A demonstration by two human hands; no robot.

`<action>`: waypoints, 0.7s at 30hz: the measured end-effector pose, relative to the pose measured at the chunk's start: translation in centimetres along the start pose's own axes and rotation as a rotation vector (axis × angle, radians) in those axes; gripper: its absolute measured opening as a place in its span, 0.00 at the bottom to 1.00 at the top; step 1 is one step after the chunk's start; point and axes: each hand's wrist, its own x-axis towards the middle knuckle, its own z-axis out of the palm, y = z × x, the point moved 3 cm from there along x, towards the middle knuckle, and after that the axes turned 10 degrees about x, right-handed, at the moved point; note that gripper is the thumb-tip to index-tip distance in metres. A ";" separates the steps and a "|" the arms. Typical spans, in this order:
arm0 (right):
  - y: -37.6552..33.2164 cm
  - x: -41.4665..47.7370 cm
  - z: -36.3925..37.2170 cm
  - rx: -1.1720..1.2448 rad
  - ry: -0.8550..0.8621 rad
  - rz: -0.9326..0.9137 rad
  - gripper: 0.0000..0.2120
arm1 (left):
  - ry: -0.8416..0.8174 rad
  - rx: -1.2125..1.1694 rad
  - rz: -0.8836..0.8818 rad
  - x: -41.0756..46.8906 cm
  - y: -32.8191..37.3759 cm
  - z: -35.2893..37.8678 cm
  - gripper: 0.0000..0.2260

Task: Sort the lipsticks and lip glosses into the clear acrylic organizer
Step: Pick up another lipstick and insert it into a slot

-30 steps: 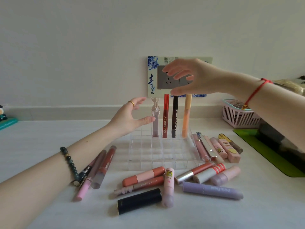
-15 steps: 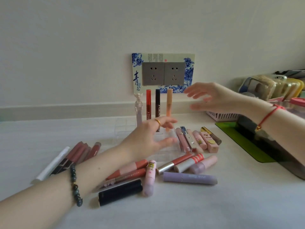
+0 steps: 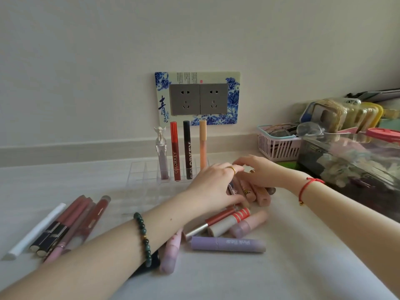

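- left hand [image 3: 213, 185] and right hand [image 3: 263, 173] meet over the pink tubes [image 3: 263, 198] beside the organizer [image 3: 140, 172]
- fingers curled down, honestly can't tell if they're pinching anything

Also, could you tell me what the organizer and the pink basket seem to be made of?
Organizer: clear glossy plastic, likely acrylic; the table shows through its grid walls. Pink basket: moulded plastic, by its thin slatted sides.
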 end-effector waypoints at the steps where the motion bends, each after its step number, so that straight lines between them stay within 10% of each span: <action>1: 0.2 0.2 0.3 -0.011 -0.010 0.020 0.15 | -0.020 0.048 0.001 0.2 0.0 0.2 0.34; 21: 0.5 0.1 -0.3 0.271 0.040 0.145 0.13 | 0.022 0.195 -0.035 0.5 0.1 1.8 0.35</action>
